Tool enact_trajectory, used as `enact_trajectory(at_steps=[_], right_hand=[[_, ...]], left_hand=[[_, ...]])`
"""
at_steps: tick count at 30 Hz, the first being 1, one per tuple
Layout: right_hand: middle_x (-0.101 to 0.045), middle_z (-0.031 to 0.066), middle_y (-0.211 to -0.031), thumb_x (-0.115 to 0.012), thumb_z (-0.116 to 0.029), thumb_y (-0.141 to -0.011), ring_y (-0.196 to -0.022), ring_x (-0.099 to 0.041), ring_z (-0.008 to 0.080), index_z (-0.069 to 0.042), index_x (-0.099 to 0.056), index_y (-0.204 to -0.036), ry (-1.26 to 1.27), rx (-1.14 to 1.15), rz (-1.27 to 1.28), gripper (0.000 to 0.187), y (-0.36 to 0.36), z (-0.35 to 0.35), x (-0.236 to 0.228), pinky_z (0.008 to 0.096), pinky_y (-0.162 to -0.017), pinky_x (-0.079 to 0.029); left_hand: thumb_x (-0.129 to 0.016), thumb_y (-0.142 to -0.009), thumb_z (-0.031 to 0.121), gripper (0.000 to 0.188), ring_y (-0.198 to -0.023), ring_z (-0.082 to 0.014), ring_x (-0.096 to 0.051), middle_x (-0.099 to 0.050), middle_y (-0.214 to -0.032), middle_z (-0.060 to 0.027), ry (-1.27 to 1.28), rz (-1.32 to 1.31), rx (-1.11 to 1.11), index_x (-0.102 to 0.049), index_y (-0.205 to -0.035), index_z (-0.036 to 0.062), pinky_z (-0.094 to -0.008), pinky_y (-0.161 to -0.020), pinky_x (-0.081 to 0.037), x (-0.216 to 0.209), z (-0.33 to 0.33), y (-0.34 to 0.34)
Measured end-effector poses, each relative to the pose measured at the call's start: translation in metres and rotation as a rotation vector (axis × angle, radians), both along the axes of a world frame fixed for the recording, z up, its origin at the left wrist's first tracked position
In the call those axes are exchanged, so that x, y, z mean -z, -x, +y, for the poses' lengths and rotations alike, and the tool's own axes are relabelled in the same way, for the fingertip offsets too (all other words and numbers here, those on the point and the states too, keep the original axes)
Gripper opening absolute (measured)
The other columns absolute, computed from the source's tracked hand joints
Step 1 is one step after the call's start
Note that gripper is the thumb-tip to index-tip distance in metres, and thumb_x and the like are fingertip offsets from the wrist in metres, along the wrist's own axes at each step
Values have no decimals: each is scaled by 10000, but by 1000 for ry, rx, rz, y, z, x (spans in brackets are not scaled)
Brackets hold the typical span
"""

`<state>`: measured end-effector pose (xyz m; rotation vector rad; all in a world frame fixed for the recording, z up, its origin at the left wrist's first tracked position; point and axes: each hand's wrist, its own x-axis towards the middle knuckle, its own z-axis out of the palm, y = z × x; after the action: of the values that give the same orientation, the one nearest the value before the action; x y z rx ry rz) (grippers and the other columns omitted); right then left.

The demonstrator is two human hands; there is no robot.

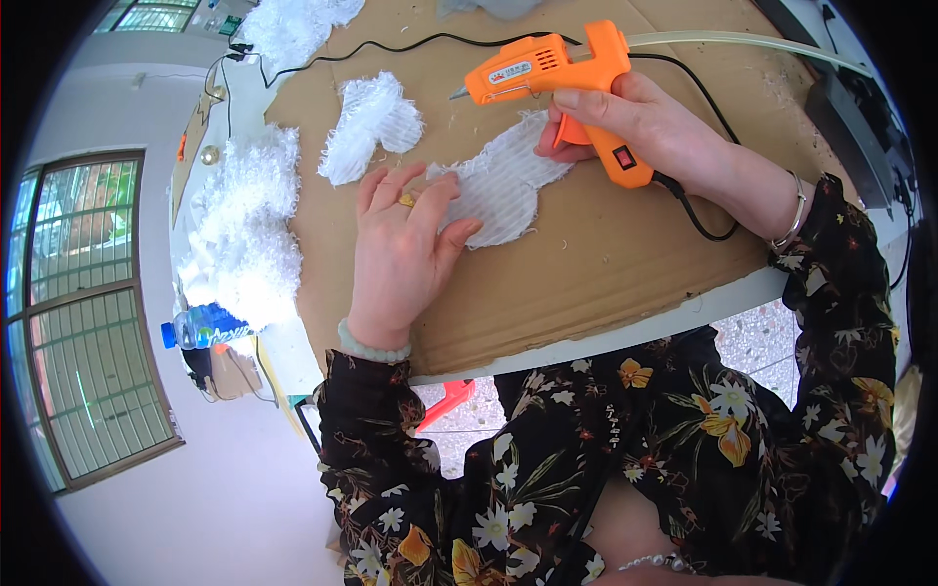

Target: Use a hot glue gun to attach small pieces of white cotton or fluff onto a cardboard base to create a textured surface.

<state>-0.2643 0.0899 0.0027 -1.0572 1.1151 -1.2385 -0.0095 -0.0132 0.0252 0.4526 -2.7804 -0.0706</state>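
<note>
My right hand (pixel 625 122) is wrapped round the handle of an orange hot glue gun (pixel 598 73), its metal nozzle pointing left over the cardboard. A long translucent glue stick (pixel 723 38) runs out of the gun's back to the right. Below the gun lies a white, ribbed fabric piece (pixel 503 186) with frayed edges and a curved outline. My left hand (pixel 403 230) rests at this piece's left end, fingers loosely bent and apart, thumb near its lower edge. Fingertips of my right hand come close to its upper right end; contact there is unclear.
Brown cardboard (pixel 586 269) covers the table. A second white fabric piece (pixel 366 127) lies beyond my left hand. Fluffy white material (pixel 249 225) is heaped at the left edge, near a blue-capped bottle (pixel 210 325). A black cable (pixel 391 46) crosses the far side.
</note>
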Motion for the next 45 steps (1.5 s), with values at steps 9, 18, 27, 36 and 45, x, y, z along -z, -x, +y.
enact_trajectory(at_steps=[9, 18, 27, 36, 45], right_hand=[[-651, 112, -926, -508, -309, -966, -893, -647, 182, -8, -551, -1051, 15, 12, -39, 316, 10, 8, -9, 311, -754, -548], [-601, 20, -803, -567, -336, -934, -738, -551, 105, -26, -605, -1038, 220, -122, 241, 329, 37, 19, -20, 256, -674, -461], [-600, 18, -890, -636, -227, -908, -786, -520, 84, -23, -518, -1250, -9, -230, 607, 415, 30, 19, -27, 238, -718, -447], [-572, 11, -863, -633, -252, -908, -746, -480, 94, -11, -525, -1224, -48, -235, 700, 412, 22, 16, -29, 239, -698, -437], [-568, 57, -833, -637, -258, -894, -732, -500, 138, -5, -532, -1205, -23, -227, 824, 414, 18, 15, -31, 262, -703, -442]], left_hand=[[-620, -831, 84, 133, -940, -301, -581, -645, -874, -130, -530, 392, -228, -657, -937, 13, -366, -811, -460, 5, -8, 13], [-623, -779, 15, 111, -813, -288, -543, -626, -798, -98, -378, 278, -174, -689, -864, 46, -364, -731, -450, 19, -21, 39], [-622, -774, 4, 106, -811, -286, -529, -614, -768, -97, -368, 240, -129, -696, -839, 43, -367, -718, -436, 23, -18, 45], [-619, -772, 2, 124, -825, -289, -535, -619, -774, -97, -380, 252, -114, -703, -851, 47, -371, -722, -445, 27, -19, 44], [-618, -761, -8, 136, -822, -292, -548, -616, -767, -99, -348, 246, -79, -703, -850, 51, -376, -720, -454, 26, -19, 43]])
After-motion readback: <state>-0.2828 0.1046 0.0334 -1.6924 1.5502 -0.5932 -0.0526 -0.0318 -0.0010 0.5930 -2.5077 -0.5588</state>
